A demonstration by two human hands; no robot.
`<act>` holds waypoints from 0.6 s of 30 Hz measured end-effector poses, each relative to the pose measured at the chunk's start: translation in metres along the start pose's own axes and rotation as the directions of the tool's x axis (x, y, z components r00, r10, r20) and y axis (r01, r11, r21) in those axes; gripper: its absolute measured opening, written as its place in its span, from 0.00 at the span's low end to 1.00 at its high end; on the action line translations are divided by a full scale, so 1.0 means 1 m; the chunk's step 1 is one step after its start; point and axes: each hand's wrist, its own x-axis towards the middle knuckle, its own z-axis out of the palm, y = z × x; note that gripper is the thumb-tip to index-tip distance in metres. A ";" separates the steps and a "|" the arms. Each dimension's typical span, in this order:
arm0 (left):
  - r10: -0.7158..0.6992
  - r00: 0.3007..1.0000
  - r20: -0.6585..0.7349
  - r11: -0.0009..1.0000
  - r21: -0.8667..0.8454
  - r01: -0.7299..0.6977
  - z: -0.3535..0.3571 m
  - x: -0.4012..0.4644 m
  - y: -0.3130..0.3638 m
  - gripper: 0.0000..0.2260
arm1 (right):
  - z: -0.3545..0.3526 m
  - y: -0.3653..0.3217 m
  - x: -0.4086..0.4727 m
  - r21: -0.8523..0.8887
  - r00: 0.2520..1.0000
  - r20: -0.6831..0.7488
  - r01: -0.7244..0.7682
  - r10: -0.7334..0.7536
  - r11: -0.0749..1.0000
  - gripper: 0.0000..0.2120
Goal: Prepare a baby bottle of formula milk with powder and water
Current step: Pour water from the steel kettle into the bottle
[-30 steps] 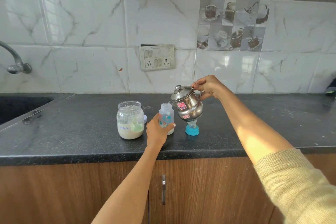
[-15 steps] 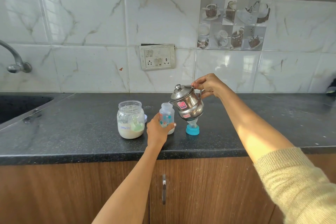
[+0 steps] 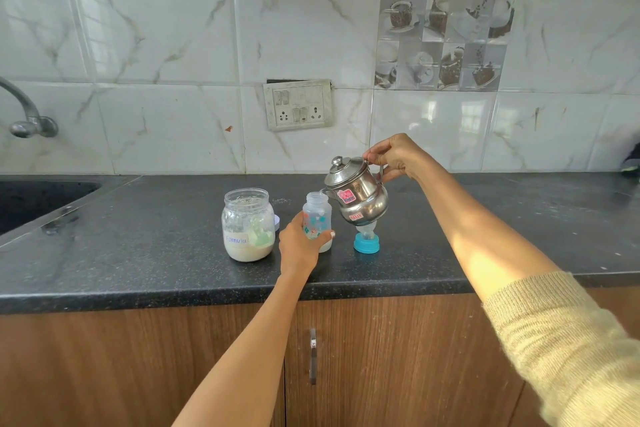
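Observation:
A small clear baby bottle (image 3: 317,215) with a printed pattern stands open on the black counter (image 3: 138,253), with white powder at its bottom. My left hand (image 3: 299,246) grips its lower part from the front. My right hand (image 3: 394,156) holds the handle of a small steel kettle (image 3: 356,196), tilted left with its spout at the bottle's mouth. Below the kettle stands the bottle's blue ring with its teat (image 3: 366,239). Left of the bottle is an open glass jar (image 3: 247,224) labelled formula, holding white powder and a green scoop.
A white lid (image 3: 276,221) peeks out behind the jar. A sink (image 3: 31,201) and tap (image 3: 24,114) are at far left. A switch plate (image 3: 299,104) is on the tiled wall. Wooden cabinet doors (image 3: 381,357) lie below the counter edge. A dark object (image 3: 632,163) sits at far right.
The kettle has stayed tilted over the bottle with barely any shift. My left hand keeps its hold on the bottle.

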 end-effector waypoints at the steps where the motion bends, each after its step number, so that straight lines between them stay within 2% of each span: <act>1: 0.001 1.000 0.000 1.000 0.003 -0.001 0.000 0.000 0.000 0.29 | 0.000 0.000 0.000 -0.001 1.000 0.001 0.002 -0.002 1.000 0.11; 18: 0.025 1.000 -0.010 1.000 0.002 -0.025 0.001 0.001 -0.002 0.28 | -0.001 -0.004 -0.001 -0.035 1.000 0.005 0.007 -0.007 0.999 0.11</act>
